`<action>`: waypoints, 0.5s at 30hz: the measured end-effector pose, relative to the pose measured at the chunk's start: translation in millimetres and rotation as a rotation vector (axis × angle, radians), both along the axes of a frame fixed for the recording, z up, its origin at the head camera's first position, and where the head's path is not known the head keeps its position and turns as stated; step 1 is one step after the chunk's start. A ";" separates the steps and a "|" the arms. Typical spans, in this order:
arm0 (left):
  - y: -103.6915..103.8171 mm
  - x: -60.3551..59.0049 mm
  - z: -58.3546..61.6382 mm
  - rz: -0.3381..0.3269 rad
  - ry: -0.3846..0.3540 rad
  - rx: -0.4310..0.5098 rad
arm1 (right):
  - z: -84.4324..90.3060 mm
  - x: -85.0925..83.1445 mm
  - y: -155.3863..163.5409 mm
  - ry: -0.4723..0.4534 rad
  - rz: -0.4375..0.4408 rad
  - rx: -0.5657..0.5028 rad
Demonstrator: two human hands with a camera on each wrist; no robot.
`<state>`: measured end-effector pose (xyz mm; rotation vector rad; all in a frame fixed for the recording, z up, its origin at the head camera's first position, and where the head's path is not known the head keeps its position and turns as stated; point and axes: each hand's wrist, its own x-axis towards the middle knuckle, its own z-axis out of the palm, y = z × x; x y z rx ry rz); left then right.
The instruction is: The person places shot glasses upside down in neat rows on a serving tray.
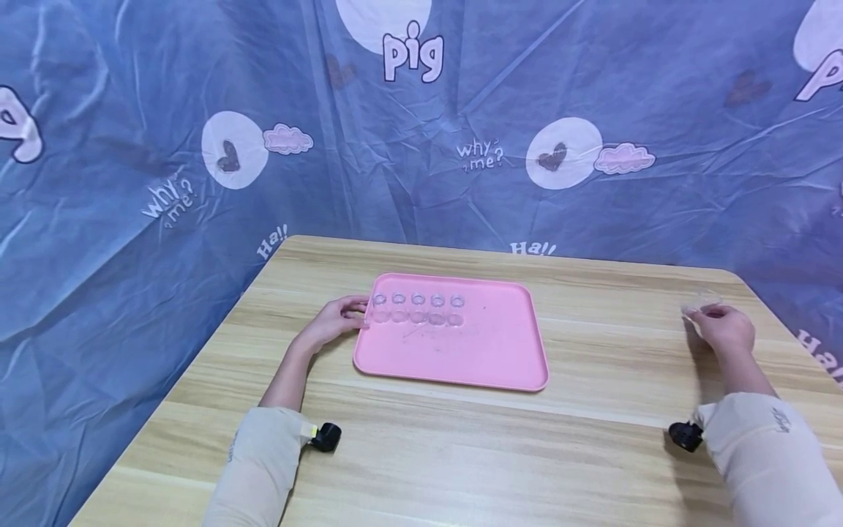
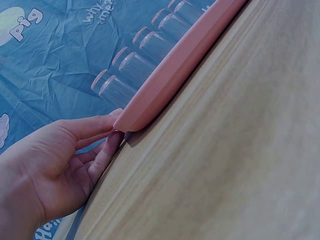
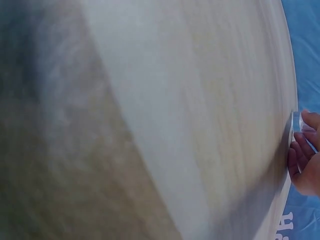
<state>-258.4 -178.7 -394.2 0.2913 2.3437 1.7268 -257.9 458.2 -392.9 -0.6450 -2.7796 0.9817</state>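
Right now my left hand (image 1: 336,320) is pinching the left corner of the pink tray (image 1: 487,351) at frame centre, thumb on the rim, fingers (image 2: 107,152) curling under. Two rows of clear cups (image 1: 418,309) are standing along its upper left part, so any tilting or jerking could be toppling them. My right hand (image 1: 723,327), at the right of the frame, is closing on a small clear cup (image 1: 703,298) that is sitting near the tabletop (image 1: 593,454) edge; a loose grip could be sending it off the rim. Bare wood is lying open between both hands and toward the lower frame
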 end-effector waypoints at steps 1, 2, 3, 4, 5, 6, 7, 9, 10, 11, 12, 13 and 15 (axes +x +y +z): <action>0.2 -0.1 -0.2 0.000 0.002 -0.001 | 0.5 0.8 -0.4 0.003 0.004 0.003; 0.5 0.0 -0.3 -0.002 0.003 -0.001 | 1.0 1.6 -0.8 0.006 0.008 0.005; 0.7 0.2 -0.3 -0.004 0.003 0.001 | 1.2 2.1 -1.3 0.012 0.011 0.007; 0.6 0.3 -0.3 -0.009 0.011 -0.001 | 1.1 2.3 -1.8 0.018 0.015 0.010; 1.0 0.8 0.2 -0.008 0.009 -0.002 | 0.7 2.2 -2.3 0.026 0.022 0.010; 1.2 1.0 0.3 -0.009 0.009 -0.005 | 0.2 1.9 -3.3 0.037 0.030 0.019; 1.0 0.7 -0.1 -0.008 0.009 -0.009 | -0.2 1.2 -4.3 0.050 0.039 0.028; -0.2 -1.9 -3.0 -0.006 0.008 -0.009 | -1.6 -1.0 -6.7 0.081 0.061 0.048; -1.4 -4.4 -6.1 -0.004 0.005 -0.007 | -2.4 -2.3 -8.4 0.100 0.073 0.058; -2.3 -7.0 -9.4 0.002 -0.003 -0.004 | -2.9 -3.5 -10.4 0.118 0.085 0.065; -3.9 -10.2 -13.5 0.003 -0.005 0.002 | -3.2 -4.8 -12.4 0.133 0.098 0.071; -5.2 -12.9 -17.3 0.004 -0.005 0.006 | -3.2 -6.0 -14.3 0.144 0.111 0.068; -7.2 -17.8 -24.0 0.010 -0.007 0.009 | -3.5 -8.3 -19.3 0.166 0.132 0.068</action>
